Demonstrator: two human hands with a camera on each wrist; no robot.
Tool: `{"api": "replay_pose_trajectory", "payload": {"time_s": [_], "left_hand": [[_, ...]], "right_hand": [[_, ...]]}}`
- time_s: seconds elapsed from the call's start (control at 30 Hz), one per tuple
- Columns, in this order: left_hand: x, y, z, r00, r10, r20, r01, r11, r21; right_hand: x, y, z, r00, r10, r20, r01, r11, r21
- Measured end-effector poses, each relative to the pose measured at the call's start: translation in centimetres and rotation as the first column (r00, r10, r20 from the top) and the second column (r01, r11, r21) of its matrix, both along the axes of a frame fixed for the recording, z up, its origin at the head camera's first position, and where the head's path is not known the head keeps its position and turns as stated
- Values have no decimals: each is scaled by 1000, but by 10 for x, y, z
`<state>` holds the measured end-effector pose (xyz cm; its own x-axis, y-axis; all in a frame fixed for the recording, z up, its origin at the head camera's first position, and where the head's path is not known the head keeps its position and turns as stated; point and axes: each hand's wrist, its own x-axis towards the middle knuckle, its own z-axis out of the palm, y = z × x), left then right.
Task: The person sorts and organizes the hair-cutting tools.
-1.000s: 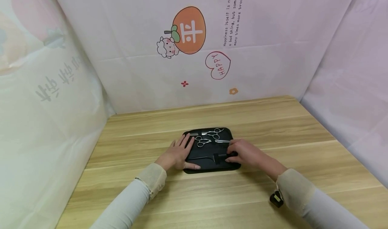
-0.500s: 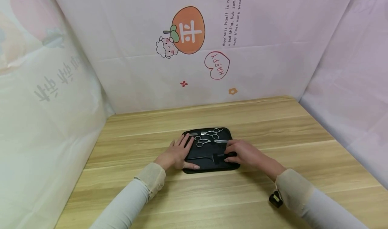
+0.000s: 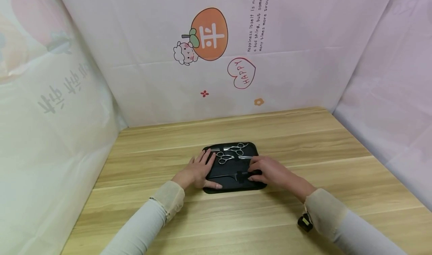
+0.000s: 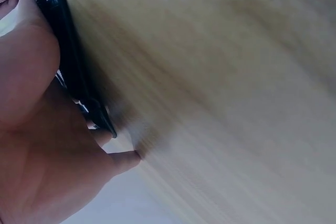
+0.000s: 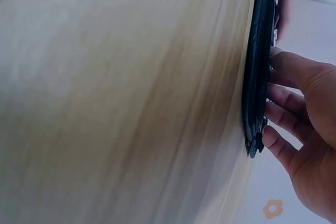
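Note:
In the head view a black zip case (image 3: 224, 168) lies open flat on the table. My left hand (image 3: 197, 170) rests spread over its left edge, fingers straight, and the left wrist view shows that hand (image 4: 58, 145) at the case's side. My right hand (image 3: 270, 170) pinches the right end of a thin-tailed black comb (image 3: 221, 176), which passes under a strap (image 3: 240, 177); the fingers hide that end. Silver scissors (image 3: 225, 158) and a second pair of scissors (image 3: 237, 149) sit higher in the case. The right wrist view shows my bent right fingers (image 5: 286, 111) against the case.
The wooden table (image 3: 216, 225) extends around the case. A printed white cloth (image 3: 152, 90) hangs behind it and along both sides. A small black device (image 3: 305, 222) hangs at the right wrist.
My right hand has shifted slightly left, and the comb seems to have slid a little left through the strap. The left hand stays in place on the case.

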<state>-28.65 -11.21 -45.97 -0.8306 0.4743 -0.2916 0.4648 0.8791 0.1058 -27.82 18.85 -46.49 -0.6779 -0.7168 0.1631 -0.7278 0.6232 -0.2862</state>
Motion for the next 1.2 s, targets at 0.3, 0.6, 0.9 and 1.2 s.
{"api": "replay_pose_trajectory", "payload": {"time_s": [0.3, 0.6, 0.9, 1.2], "left_hand": [[-1, 1, 0, 1000, 9, 19, -9, 1000, 1], [-1, 2, -1, 999, 16, 29, -16, 1000, -1], [-3, 2, -3, 999, 16, 29, -15, 1000, -15], [-4, 1, -2, 1000, 12, 21, -12, 1000, -18]], "right_hand": [[1, 0, -1, 1000, 15, 14, -15, 1000, -22], [2, -3, -2, 999, 31, 37, -29, 998, -47], [2, -4, 0, 998, 30, 53, -27, 998, -57], [1, -8, 0, 998, 33, 52, -30, 998, -59]]}}
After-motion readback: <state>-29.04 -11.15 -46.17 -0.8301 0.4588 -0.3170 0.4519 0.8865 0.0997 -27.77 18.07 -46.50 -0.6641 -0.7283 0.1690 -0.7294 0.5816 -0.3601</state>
